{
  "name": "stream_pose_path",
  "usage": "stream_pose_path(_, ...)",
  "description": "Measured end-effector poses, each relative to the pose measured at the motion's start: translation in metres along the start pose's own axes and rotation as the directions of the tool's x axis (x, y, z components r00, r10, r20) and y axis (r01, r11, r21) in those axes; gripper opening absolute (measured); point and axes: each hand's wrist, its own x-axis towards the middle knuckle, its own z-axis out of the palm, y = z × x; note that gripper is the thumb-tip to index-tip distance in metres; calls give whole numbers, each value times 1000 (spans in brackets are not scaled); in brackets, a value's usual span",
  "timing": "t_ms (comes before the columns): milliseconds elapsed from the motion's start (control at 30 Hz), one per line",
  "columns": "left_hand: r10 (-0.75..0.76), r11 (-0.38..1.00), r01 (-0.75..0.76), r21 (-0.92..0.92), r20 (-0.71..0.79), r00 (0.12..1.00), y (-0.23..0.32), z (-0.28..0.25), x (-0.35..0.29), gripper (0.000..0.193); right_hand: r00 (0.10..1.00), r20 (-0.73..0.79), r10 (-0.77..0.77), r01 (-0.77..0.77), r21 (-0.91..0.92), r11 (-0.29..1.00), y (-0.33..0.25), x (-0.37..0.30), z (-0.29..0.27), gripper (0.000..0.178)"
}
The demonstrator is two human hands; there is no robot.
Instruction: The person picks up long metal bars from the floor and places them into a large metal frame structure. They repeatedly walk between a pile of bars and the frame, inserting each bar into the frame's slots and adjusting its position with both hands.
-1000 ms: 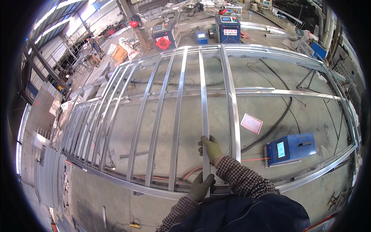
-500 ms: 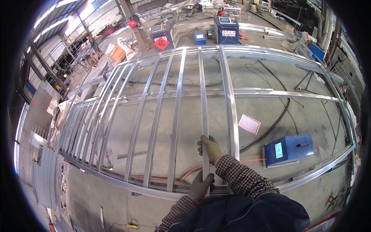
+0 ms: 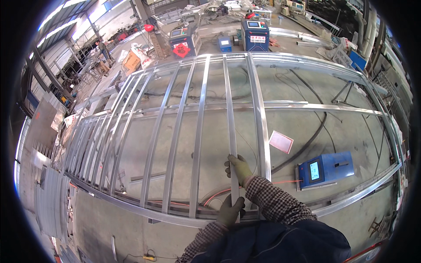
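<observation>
You stood in a metal workshop with a grey concrete floor [image 3: 210, 131], a big aluminium lattice frame [image 3: 307, 106] spread across the middle of the view. Your right hand [image 3: 239, 168] gripped a flat aluminium bar [image 3: 229, 109], gloved fingers wrapped round it just below centre; your left hand [image 3: 231, 210] clasped the same bar lower down, nearest you. The bar's long axis ran from your hands toward the top of the frame. Its near end was hidden under your left glove, and the blue welding machine [image 3: 324, 168] sat lower right.
</observation>
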Motion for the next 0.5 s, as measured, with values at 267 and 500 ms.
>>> stream_pose_path(267,-57,995,59,-76,31,998,-2,-7,2,53,1000,-8,-12,13,45,999,2,0,8,35)
stream_pose_path(500,-46,998,47,-33,35,998,-4,-12,5,60,1000,-23,2,-1,33,999,2,1,10,36)
